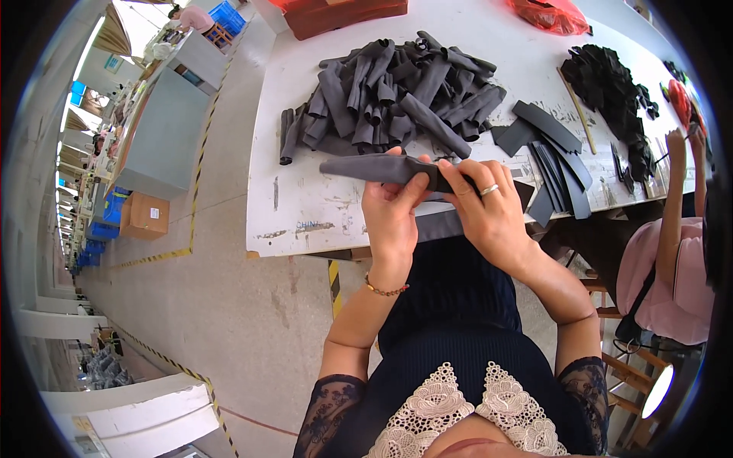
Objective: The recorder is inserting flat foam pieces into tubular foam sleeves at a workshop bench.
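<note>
Above the near edge of the white table, both hands hold a dark grey fabric tube, flattened and pointing left. My left hand pinches it between thumb and fingers near its middle. My right hand, with a ring on one finger, closes on its right end, close beside the left thumb. A dark flat strip shows under the right hand; whether it joins the tube is hidden. Just beyond my hands lies a heap of similar rolled grey fabric tubes.
Flat dark grey strips lie fanned to the right. Farther right are a thin wooden stick and a black fabric heap. A red container and red plastic bag stand at the back. Another person sits at right.
</note>
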